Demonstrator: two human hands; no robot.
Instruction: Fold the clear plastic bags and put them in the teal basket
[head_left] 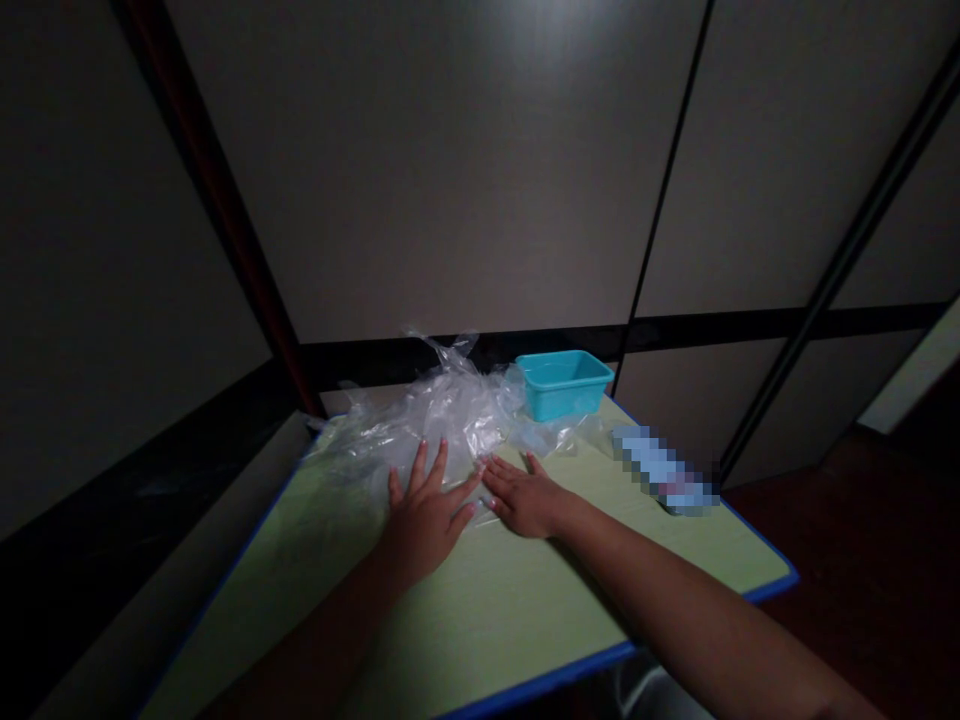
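Note:
My left hand (424,520) lies palm down with its fingers spread, over the near edge of a clear plastic bag on the table. Beside it, my right hand (521,497) is also flat, its fingers stretched toward the left and close to the left fingertips. Beyond both hands sits a crumpled heap of clear plastic bags (450,410), loose and shiny. Part of the thin plastic under the hands is hidden by the fingers.
A turquoise plastic basket (566,400) stands at the table's back right, with clear plastic in front of it. A blurred, pale flat object (660,470) lies near the right edge. The light green table (495,630) has a blue rim. Cabinet panels (465,180) rise behind.

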